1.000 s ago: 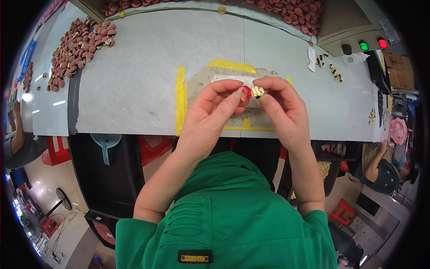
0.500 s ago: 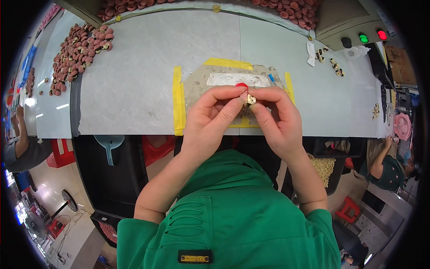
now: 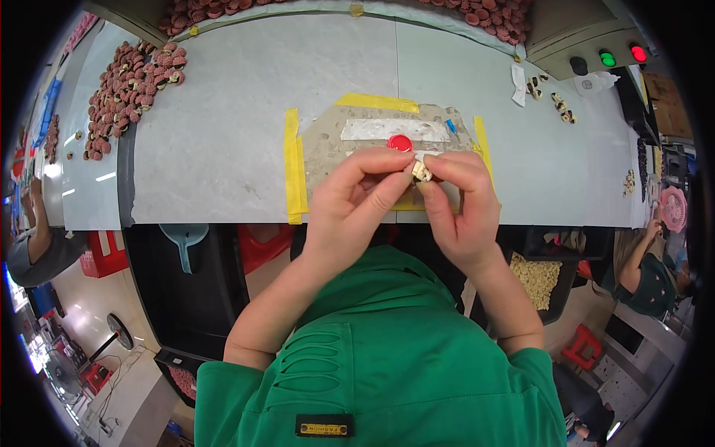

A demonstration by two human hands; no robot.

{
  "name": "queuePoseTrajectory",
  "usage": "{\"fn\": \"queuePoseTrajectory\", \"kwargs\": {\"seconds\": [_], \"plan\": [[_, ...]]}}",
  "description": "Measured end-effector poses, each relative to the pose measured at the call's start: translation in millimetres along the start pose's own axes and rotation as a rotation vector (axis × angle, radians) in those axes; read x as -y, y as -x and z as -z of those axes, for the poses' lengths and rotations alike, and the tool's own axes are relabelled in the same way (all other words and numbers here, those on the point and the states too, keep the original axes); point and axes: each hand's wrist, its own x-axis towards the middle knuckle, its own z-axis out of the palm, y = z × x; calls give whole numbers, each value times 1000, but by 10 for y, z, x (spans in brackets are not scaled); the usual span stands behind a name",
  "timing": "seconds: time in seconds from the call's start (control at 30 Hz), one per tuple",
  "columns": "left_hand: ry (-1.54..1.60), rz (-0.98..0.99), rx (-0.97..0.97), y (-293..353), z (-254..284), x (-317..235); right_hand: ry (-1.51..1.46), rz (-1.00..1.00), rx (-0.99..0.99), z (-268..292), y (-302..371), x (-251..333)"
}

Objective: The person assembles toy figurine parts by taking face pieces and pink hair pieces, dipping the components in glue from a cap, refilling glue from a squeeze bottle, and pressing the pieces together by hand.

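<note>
left hand [image 3: 356, 201]: centre of frame, fingers curled in, thumb and forefinger pinched on the small part from its left side
right hand [image 3: 459, 203]: just right of centre, fingers bent, thumb and fingertips pinched on the same small part from its right side
small part [image 3: 421, 172]: tiny pale beige and metal piece, held between both hands above the front edge of the bench, centre of frame
part axis: too small to be sure; long axis looks tilted, upper left to lower right in the frame; which end points where, cannot tell
work mat [image 3: 350, 138]: worn brown patch on the bench, framed by yellow tape [image 3: 293, 165] on left, top and right, just beyond the hands
red cap [image 3: 400, 143]: round, lying on the mat, just above the left fingertips, not touching the part
white strip [image 3: 372, 130]: flat on the mat, behind the red cap
bench [image 3: 216, 134]: grey, spans the upper half
reddish-brown pieces [image 3: 123, 82]: heap at upper left of the bench, well apart from the hands
green and red buttons [image 3: 622, 56]: upper right corner
green garment [image 3: 387, 350]: lower centre, the person's own
</note>
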Motion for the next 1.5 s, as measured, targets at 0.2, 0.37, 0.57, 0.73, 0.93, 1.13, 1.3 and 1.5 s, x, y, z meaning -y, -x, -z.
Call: {"fn": "queuePoseTrajectory", "kwargs": {"seconds": [0.2,0.37,0.57,0.73,0.93,1.13,1.3,1.5], "plan": [[47,-1,-12,1,-13,28,-140,-192,107,96,-61,15],[-94,-63,54,-16,54,-6,54,22,150,151,-58,-2],[177,276,198,-88,147,-107,-62,-76,306,268,-227,68],[203,332,116,-88,85,-168,-127,-71,412,301,-257,-18],[155,358,114,-80,66,-188,-126,-91,355,303,-229,-106],[-160,366,273,-98,-98,-308,20,13,455,433,-252,-16],[191,522,252,-98,-159,-248,-138,-111,464,496,-191,15],[357,598,185,-63,-233,-147,-281,-282,483,525,-91,11]]}}
